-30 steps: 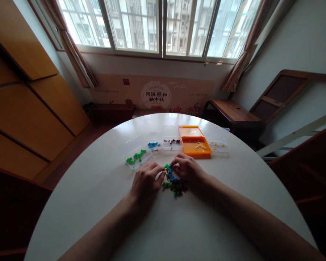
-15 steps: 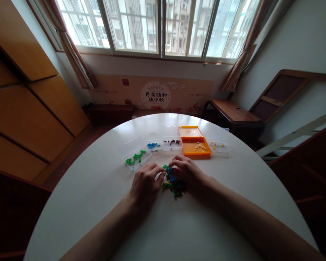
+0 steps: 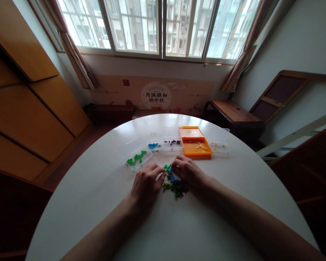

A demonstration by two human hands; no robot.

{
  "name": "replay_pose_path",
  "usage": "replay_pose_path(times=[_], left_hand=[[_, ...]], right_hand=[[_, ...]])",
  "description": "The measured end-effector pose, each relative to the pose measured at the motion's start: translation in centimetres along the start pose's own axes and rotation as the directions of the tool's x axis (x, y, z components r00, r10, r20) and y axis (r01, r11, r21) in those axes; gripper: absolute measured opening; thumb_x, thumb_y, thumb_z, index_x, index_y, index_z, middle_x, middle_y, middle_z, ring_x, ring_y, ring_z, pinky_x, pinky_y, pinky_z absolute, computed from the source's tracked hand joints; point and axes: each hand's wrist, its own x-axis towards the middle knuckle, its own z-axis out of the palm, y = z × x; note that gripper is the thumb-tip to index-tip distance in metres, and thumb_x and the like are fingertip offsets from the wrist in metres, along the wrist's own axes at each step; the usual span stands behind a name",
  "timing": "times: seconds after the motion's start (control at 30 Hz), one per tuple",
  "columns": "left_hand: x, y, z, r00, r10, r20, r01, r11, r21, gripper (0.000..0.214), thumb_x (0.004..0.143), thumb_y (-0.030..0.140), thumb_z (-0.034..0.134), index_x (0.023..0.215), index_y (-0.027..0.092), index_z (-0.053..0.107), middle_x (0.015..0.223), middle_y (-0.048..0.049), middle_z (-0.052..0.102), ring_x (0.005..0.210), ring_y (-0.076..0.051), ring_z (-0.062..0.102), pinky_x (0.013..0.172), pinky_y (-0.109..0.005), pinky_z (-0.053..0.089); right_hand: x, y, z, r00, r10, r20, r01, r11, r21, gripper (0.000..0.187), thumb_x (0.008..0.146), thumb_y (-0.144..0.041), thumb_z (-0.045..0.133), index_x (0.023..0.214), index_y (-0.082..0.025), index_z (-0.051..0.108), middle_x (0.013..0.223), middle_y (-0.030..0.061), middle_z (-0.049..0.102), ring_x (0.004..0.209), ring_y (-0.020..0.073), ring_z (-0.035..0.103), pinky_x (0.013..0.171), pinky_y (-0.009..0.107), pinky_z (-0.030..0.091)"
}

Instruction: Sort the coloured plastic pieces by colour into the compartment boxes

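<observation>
A heap of small toy building bricks [image 3: 176, 187] in green, blue, brown and pale yellow lies on the white table between my hands. At the heap's left edge is my left hand [image 3: 147, 180], thumb and forefinger brought close together beside the green bricks. My right hand [image 3: 188, 171] curls over the upper right side of the heap, its fingers closed near the blue bricks [image 3: 172, 176]. Whatever either hand pinches is too small or hidden to make out. Both forearms rest low over the table.
Beyond my hands stand open clear boxes: one with green bricks [image 3: 136, 158], one with blue bricks [image 3: 153, 145], one with dark brown bricks [image 3: 174, 142]. To their right are an orange box [image 3: 196, 151] with cream pieces and a clear box with yellow pieces [image 3: 217, 145]. The table [image 3: 97, 203] has a rounded edge.
My right fingertips have shifted slightly right, off the blue bricks, so more of these show. The left hand has hardly moved.
</observation>
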Motion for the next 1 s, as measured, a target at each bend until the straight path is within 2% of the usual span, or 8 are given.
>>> replay_pose_path(times=[0.17, 0.4, 0.63, 0.77, 1.0], left_hand=[[0.0, -0.1, 0.0, 1.0, 0.001, -0.003, -0.001, 1.0, 0.007, 0.013, 0.086, 0.024, 0.058, 0.079, 0.019, 0.068, 0.079, -0.0029, 0.067, 0.072, -0.015, 0.061, 0.067, -0.026, 0.046], [0.0, 0.0, -0.1, 1.0, 0.004, 0.0, -0.004, 1.0, 0.01, 0.015, 0.088, 0.026, 0.056, 0.079, 0.019, 0.067, 0.078, -0.0027, 0.066, 0.072, -0.015, 0.061, 0.067, -0.027, 0.045], [-0.2, -0.2, -0.1, 1.0, -0.005, 0.005, 0.005, 1.0, 0.001, 0.014, 0.087, 0.025, 0.057, 0.078, 0.02, 0.066, 0.078, -0.0023, 0.065, 0.072, -0.016, 0.061, 0.068, -0.027, 0.045], [-0.2, -0.3, -0.1, 1.0, 0.0, 0.002, 0.0, 1.0, -0.008, 0.015, 0.087, 0.024, 0.056, 0.078, 0.02, 0.066, 0.077, -0.0028, 0.065, 0.073, -0.016, 0.06, 0.068, -0.027, 0.045], [-0.1, -0.7, -0.3, 1.0, 0.015, 0.0, -0.015, 1.0, -0.02, 0.016, 0.086, 0.022, 0.055, 0.075, 0.018, 0.065, 0.075, -0.0028, 0.064, 0.068, -0.014, 0.059, 0.064, -0.025, 0.044]], right_hand=[[0.1, -0.3, -0.2, 1.0, 0.016, 0.007, -0.016, 1.0, 0.017, 0.009, 0.086, -0.012, 0.057, 0.082, -0.017, 0.063, 0.083, 0.0038, 0.057, 0.075, 0.0136, 0.055, 0.07, 0.024, 0.044], [0.2, -0.4, 0.1, 0.999, 0.024, 0.033, -0.021, 0.996, -0.082, 0.011, 0.088, -0.012, 0.054, 0.081, -0.016, 0.061, 0.083, 0.0041, 0.056, 0.074, 0.014, 0.053, 0.068, 0.024, 0.042], [0.5, -0.5, 0.1, 0.998, 0.059, -0.004, -0.059, 0.996, -0.062, 0.009, 0.088, -0.01, 0.054, 0.084, -0.017, 0.059, 0.086, 0.0038, 0.056, 0.074, 0.0141, 0.053, 0.068, 0.024, 0.042], [2.8, -0.5, -0.1, 0.994, 0.085, -0.072, -0.094, 0.987, -0.133, 0.011, 0.092, -0.015, 0.051, 0.087, -0.017, 0.061, 0.091, 0.006, 0.057, 0.077, 0.0158, 0.053, 0.068, 0.026, 0.041], [9.8, -1.5, 0.1, 0.973, 0.156, -0.172, -0.194, 0.954, -0.231, 0.016, 0.094, -0.019, 0.048, 0.094, -0.018, 0.064, 0.099, 0.0071, 0.06, 0.084, 0.0184, 0.057, 0.069, 0.027, 0.041]])
